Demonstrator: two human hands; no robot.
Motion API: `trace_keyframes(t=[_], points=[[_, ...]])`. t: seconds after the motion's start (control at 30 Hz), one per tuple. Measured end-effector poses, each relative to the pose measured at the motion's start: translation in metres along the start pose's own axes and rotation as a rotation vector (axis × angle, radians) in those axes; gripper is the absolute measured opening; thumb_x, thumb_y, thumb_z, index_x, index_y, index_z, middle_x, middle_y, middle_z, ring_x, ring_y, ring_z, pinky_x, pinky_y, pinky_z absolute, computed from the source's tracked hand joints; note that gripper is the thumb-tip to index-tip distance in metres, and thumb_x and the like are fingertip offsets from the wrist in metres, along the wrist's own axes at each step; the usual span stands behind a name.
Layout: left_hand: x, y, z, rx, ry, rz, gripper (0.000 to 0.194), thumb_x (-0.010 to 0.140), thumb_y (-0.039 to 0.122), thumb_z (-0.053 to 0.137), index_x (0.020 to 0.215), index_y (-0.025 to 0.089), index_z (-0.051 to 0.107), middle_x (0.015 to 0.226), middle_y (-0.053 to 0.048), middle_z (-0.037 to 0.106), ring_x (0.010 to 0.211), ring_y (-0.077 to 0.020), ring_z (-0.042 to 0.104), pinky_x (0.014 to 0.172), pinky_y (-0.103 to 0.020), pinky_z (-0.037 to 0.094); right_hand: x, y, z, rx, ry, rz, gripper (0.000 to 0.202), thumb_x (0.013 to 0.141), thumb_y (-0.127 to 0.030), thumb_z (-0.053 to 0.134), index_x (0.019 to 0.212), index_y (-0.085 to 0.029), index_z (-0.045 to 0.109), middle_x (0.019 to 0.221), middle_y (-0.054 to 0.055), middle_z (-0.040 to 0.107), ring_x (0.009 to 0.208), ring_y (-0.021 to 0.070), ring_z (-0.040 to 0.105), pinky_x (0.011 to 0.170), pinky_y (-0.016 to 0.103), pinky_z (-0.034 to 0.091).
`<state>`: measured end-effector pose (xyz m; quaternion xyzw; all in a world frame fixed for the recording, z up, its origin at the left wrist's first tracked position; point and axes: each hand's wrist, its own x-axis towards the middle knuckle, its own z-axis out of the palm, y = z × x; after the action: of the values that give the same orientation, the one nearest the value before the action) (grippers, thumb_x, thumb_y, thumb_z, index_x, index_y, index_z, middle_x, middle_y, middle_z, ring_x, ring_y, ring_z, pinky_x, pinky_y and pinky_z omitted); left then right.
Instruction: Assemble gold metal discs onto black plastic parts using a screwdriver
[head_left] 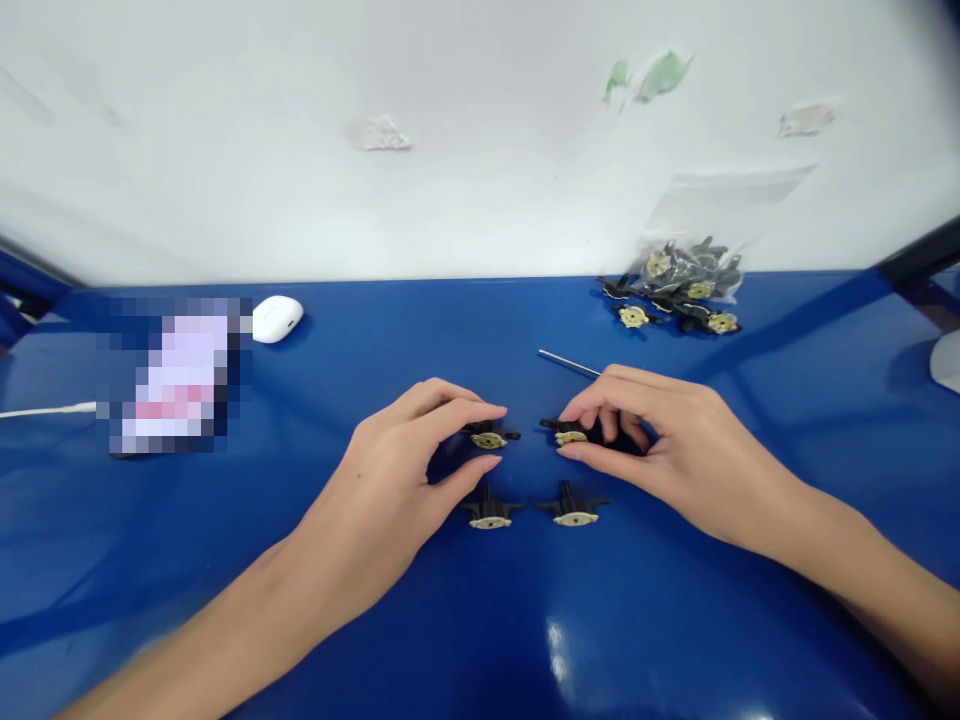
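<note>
My left hand [420, 450] is over the blue table, thumb and forefinger spread around a small black part with a brass-coloured disc [489, 440], with a gap between the fingertips and the disc. My right hand [660, 430] pinches a similar black part [570, 437] between thumb and fingers. Nearer the front lie two more such parts, one on the left [490, 515] and one on the right [575, 512], discs facing me. A thin metal rod [566, 361] sticks out from behind my right hand; its other end is hidden.
At the back right, a clear plastic bag [694, 268] of black parts sits beside several loose ones [634, 317]. A white case [277, 319] and a blurred phone [180, 375] with a white cable [49, 410] lie at left. A white wall [480, 200] rises behind.
</note>
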<state>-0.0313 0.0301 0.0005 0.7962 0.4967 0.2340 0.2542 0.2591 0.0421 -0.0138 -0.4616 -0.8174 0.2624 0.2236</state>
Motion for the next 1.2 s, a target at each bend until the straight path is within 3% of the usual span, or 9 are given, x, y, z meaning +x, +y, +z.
trace_keyframes(t=[0.23,0.53,0.9,1.2], points=[[0.0012,-0.0053,0.0013,-0.013,0.027,0.025,0.016,0.106,0.021,0.08,0.119,0.027,0.089,0.123,-0.002,0.084,0.104,-0.0199,0.082,0.095,-0.032,0.066,0.0014,-0.0011,0.0003,-0.006,-0.002,-0.028,0.013,0.109,-0.038,0.078,0.114,-0.027,0.08,0.103,0.005,0.073,0.084,0.0189,0.068,0.07,0.033,0.055],[0.0049,-0.006,0.0021,-0.053,0.047,0.015,0.017,0.107,0.024,0.081,0.122,0.028,0.088,0.124,-0.002,0.085,0.106,-0.0192,0.082,0.093,-0.03,0.065,-0.0006,0.0021,0.0015,-0.008,-0.016,-0.029,0.013,0.112,-0.037,0.073,0.122,-0.028,0.077,0.111,0.003,0.068,0.085,0.0159,0.065,0.07,0.031,0.054],[0.004,-0.0027,-0.0004,-0.057,0.041,0.01,0.016,0.106,0.024,0.08,0.118,0.029,0.089,0.123,-0.003,0.085,0.104,-0.0212,0.082,0.093,-0.032,0.068,-0.0011,0.0034,-0.0028,-0.019,-0.017,-0.038,0.015,0.113,-0.039,0.072,0.123,-0.03,0.077,0.113,0.005,0.071,0.089,0.019,0.068,0.068,0.032,0.054],[0.0044,-0.0007,-0.0035,-0.062,0.023,-0.003,0.011,0.106,0.026,0.081,0.113,0.028,0.09,0.119,-0.002,0.085,0.099,-0.019,0.082,0.084,-0.03,0.066,-0.0005,0.0002,-0.002,0.002,-0.052,-0.02,0.014,0.113,-0.037,0.071,0.122,-0.03,0.078,0.111,0.004,0.07,0.091,0.0183,0.067,0.067,0.031,0.054]])
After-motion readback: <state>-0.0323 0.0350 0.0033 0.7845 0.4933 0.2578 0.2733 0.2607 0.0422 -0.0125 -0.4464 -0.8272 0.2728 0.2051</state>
